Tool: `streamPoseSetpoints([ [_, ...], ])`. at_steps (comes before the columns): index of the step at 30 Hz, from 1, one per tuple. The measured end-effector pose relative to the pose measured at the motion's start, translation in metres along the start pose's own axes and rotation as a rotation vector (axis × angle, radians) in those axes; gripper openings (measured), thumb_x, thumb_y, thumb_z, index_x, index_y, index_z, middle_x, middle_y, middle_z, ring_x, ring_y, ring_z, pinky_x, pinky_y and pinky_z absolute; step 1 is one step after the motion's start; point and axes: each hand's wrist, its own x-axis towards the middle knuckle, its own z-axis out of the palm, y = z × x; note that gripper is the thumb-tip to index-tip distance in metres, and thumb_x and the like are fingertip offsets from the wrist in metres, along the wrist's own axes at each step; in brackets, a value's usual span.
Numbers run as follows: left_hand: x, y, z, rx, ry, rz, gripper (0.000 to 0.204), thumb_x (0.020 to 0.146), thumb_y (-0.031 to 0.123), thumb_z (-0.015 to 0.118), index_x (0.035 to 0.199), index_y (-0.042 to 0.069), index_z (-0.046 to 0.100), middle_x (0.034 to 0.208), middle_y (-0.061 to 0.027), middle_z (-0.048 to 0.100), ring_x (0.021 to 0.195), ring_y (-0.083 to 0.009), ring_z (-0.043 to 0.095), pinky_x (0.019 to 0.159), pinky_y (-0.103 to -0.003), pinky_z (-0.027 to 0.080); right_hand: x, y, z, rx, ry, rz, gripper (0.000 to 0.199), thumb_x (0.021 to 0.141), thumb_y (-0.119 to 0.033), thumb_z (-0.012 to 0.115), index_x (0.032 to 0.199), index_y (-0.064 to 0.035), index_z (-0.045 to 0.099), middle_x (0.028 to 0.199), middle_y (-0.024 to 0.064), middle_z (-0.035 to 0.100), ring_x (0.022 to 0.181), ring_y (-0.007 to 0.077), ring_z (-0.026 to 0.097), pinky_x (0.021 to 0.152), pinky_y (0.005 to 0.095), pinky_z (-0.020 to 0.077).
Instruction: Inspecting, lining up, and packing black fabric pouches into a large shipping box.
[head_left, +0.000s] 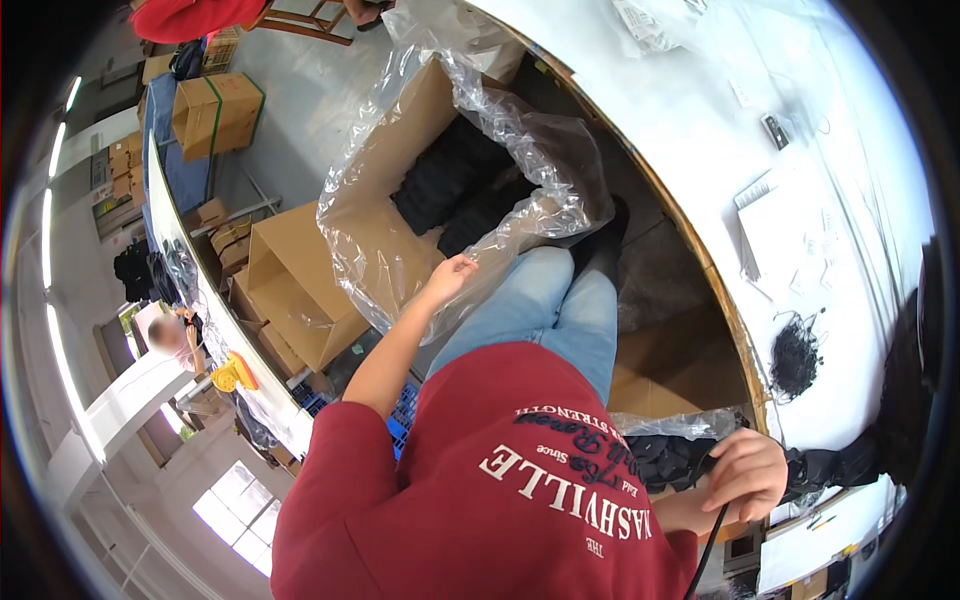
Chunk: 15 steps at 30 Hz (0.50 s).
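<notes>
My left hand [452,278] is closed at the near rim of a clear plastic bag [345,225], its fingers pinching the film. The bag lines a large open cardboard box [385,130], and dark folded-looking goods [450,175] lie inside. What exactly these goods are, I cannot make out. My right hand [748,475] is out to the right, fingers curled round a thin black cord [712,540] that hangs down from it. Beside that hand is a pile of black items [665,462] under another clear plastic sheet [680,425].
A long white table [690,150] runs along the right, bearing a bundle of black cords [797,355] and a white paper stack [770,235]. Empty cardboard boxes [300,280] stand to the left. Another person [178,335] is at the far-left table, near a yellow tape dispenser [235,373].
</notes>
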Motion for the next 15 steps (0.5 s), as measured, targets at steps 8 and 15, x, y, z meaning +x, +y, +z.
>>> streamPoseSetpoints([
  [8,-0.013,-0.043,-0.025,0.108,-0.109,-0.142,0.022,0.09,0.019,0.058,0.101,0.001,0.064,0.088,-0.0062,0.065,0.078,-0.0136,0.059,0.072,-0.028,0.047,-0.059,-0.048,0.098,-0.322,0.487,0.11,0.037,0.082,-0.048,0.069,0.075,-0.0123,0.075,0.057,-0.0017,0.057,0.056,0.0142,0.054,0.07,0.031,0.0454],
  [15,-0.002,-0.078,-0.048,-0.1,-0.126,0.016,0.02,0.088,0.013,0.054,0.099,0.0,0.063,0.091,-0.009,0.066,0.075,-0.0144,0.061,0.07,-0.028,0.049,-0.074,-0.068,0.163,-0.698,0.904,0.075,0.025,0.078,-0.042,0.071,0.073,-0.0196,0.064,0.065,-0.0033,0.048,0.074,0.0181,0.046,0.08,0.0393,0.0348],
])
